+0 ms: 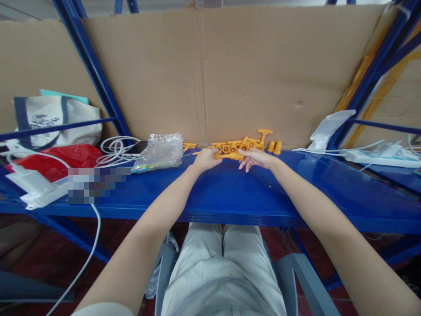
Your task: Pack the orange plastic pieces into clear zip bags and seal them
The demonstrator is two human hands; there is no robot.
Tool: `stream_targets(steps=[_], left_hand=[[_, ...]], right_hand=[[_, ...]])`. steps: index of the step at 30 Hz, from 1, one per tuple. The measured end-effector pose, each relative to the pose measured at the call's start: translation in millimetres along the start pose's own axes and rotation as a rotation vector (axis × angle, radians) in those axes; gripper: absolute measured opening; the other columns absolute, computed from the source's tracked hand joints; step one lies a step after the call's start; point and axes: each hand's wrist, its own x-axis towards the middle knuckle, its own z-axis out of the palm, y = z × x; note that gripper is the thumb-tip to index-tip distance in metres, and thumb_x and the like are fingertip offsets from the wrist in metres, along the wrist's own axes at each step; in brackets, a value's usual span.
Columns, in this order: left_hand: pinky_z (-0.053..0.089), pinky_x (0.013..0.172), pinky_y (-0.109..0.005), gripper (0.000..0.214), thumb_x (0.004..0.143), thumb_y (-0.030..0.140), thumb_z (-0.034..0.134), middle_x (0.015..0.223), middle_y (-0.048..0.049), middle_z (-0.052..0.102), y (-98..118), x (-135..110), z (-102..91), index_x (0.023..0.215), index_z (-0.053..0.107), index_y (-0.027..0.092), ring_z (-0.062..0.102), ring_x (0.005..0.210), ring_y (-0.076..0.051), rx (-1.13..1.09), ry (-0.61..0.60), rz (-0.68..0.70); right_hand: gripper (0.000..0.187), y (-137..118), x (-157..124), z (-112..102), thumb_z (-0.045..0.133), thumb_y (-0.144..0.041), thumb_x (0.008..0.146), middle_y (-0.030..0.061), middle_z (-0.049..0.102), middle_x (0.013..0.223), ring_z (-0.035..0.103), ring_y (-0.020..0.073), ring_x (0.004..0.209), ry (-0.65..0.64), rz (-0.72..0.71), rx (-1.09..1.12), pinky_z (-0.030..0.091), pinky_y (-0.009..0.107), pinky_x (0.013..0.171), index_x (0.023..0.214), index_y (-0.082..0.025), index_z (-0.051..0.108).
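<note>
Light: soft, even; pale sheen on shelf, glints on clear bag. Floor: dim. Focus: slightly soft, yellow pieces lacking fine detail. Distortion: wide-angle, posts splayed. Left: pixelated patch.

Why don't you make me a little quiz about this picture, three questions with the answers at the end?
1. What colour is the shelf top under the hands?

2. True or false: the clear plastic bag lies to the left of both the left hand and the right hand.

3. Which things are closest to the hands?
A) the red bag
B) the yellow pieces
C) the cloth bag

Key: 1. Blue; 2. True; 3. B
</note>
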Motion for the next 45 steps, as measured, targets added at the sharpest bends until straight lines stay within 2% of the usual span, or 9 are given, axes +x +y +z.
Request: stream_targets(steps=[6, 8, 11, 14, 17, 21, 30, 38, 45], left_hand=[[0.052, 0.082, -0.029, 0.027, 0.081, 0.033, 0.065, 0.097, -0.0085, 0.077, 2.1, -0.2, -2.9, 0.101, 0.075, 0.019, 0.072, 0.093, -0.025, -0.028, 0.006, -0.002], [0.053, 0.082, -0.030, 0.027, 0.081, 0.033, 0.065, 0.095, -0.0088, 0.077, 1.7, -0.2, -3.0, 0.102, 0.075, 0.018, 0.072, 0.092, -0.026, -0.020, -0.012, -0.013], [0.053, 0.082, -0.031, 0.028, 0.081, 0.033, 0.064, 0.097, -0.0093, 0.077, 0.8, 0.1, -2.1, 0.102, 0.075, 0.018, 0.072, 0.094, -0.027, 0.013, -0.027, -0.021], [0.053, 0.082, -0.030, 0.026, 0.082, 0.034, 0.063, 0.099, -0.0087, 0.077, 1.5, -0.2, -1.7, 0.100, 0.075, 0.019, 0.071, 0.096, -0.026, 0.036, -0.029, -0.023], [0.053, 0.082, -0.029, 0.026, 0.082, 0.034, 0.064, 0.100, -0.0084, 0.077, 3.3, -1.1, -2.4, 0.100, 0.075, 0.019, 0.071, 0.096, -0.026, 0.046, -0.030, -0.026], [0.053, 0.083, -0.030, 0.027, 0.082, 0.034, 0.064, 0.101, -0.0084, 0.077, 5.2, -1.8, -3.3, 0.102, 0.075, 0.019, 0.071, 0.098, -0.026, 0.049, -0.028, -0.030], [0.053, 0.082, -0.029, 0.029, 0.082, 0.035, 0.063, 0.100, -0.0080, 0.076, 7.5, -2.6, -4.0, 0.104, 0.075, 0.020, 0.071, 0.098, -0.026, 0.068, -0.035, -0.043], [0.053, 0.082, -0.029, 0.027, 0.083, 0.034, 0.063, 0.102, -0.0080, 0.076, 6.7, -2.0, -3.6, 0.103, 0.075, 0.020, 0.071, 0.099, -0.026, 0.054, -0.025, -0.034], [0.052, 0.085, -0.031, 0.030, 0.084, 0.035, 0.066, 0.102, -0.0089, 0.076, 1.8, -0.3, 0.8, 0.109, 0.071, 0.019, 0.071, 0.100, -0.027, -0.017, -0.002, -0.024]], right_hand=[[0.070, 0.1, 2.3, -0.2, 0.027, -0.072, 0.094, 0.0119, 0.071, 0.063, 0.059, 0.0145, 0.040, 0.021, 0.090, -0.075, 0.045, 0.024, 0.039, 0.083, -0.014, 0.063], [0.062, 1.2, 1.6, -2.2, 0.036, -0.070, 0.094, 0.0117, 0.074, 0.075, 0.062, 0.0139, 0.045, 0.017, 0.056, -0.071, 0.046, 0.023, 0.041, 0.092, -0.015, 0.063], [0.035, 3.5, 0.7, -6.1, 0.066, -0.051, 0.090, 0.0088, 0.076, 0.095, 0.067, 0.0108, 0.057, 0.039, -0.067, -0.054, 0.049, 0.019, 0.048, 0.104, -0.019, 0.060], [0.025, 4.4, 0.0, -8.0, 0.075, -0.033, 0.085, 0.0081, 0.076, 0.099, 0.067, 0.0087, 0.059, 0.053, -0.104, -0.071, 0.048, 0.017, 0.051, 0.098, -0.018, 0.061], [0.019, 2.7, -1.4, -6.7, 0.066, -0.034, 0.092, 0.0098, 0.077, 0.093, 0.065, 0.0089, 0.057, 0.051, -0.079, -0.073, 0.048, 0.018, 0.052, 0.089, -0.016, 0.062], [0.030, 0.0, -2.6, -3.3, 0.056, -0.040, 0.098, 0.0109, 0.077, 0.084, 0.065, 0.0102, 0.053, 0.066, -0.051, -0.047, 0.047, 0.019, 0.050, 0.081, -0.016, 0.060], [0.045, 2.6, 1.8, -2.8, 0.049, -0.051, 0.099, 0.0123, 0.075, 0.073, 0.066, 0.0135, 0.051, 0.047, 0.013, -0.015, 0.053, 0.023, 0.055, 0.080, -0.013, 0.063], [0.051, 2.4, 1.9, -1.1, 0.040, -0.056, 0.100, 0.0112, 0.073, 0.069, 0.065, 0.0135, 0.050, 0.048, 0.061, 0.008, 0.048, 0.020, 0.046, 0.081, -0.014, 0.061], [0.012, 0.6, -0.8, -0.2, 0.068, -0.028, 0.090, 0.0053, 0.074, 0.082, 0.065, 0.0103, 0.058, 0.054, -0.101, 0.139, 0.052, 0.019, 0.052, 0.092, -0.018, 0.061]])
